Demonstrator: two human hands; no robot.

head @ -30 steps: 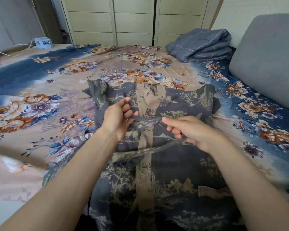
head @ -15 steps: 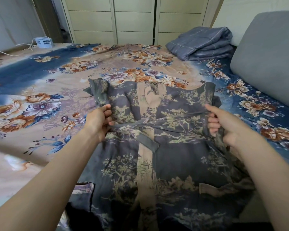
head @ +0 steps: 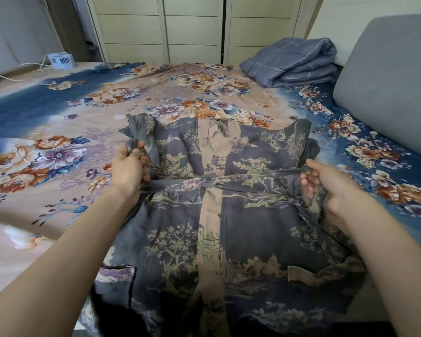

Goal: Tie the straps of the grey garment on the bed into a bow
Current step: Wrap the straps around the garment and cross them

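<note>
On the flowered bed sheet lies the grey garment, spread flat. Its straps cross in a knot at the middle. The left hand is closed around one strap end, the right hand around the other, both pulled taut. A folded blanket lies far behind.

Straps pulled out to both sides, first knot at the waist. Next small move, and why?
Probably bring both hands back toward the centre and fold one strap end into a loop. The left hand and right hand each grip a strap, drawn taut sideways, and the crossing over the grey garment looks like a plain cinched knot with no loops visible, so the bow is not yet formed.
</note>
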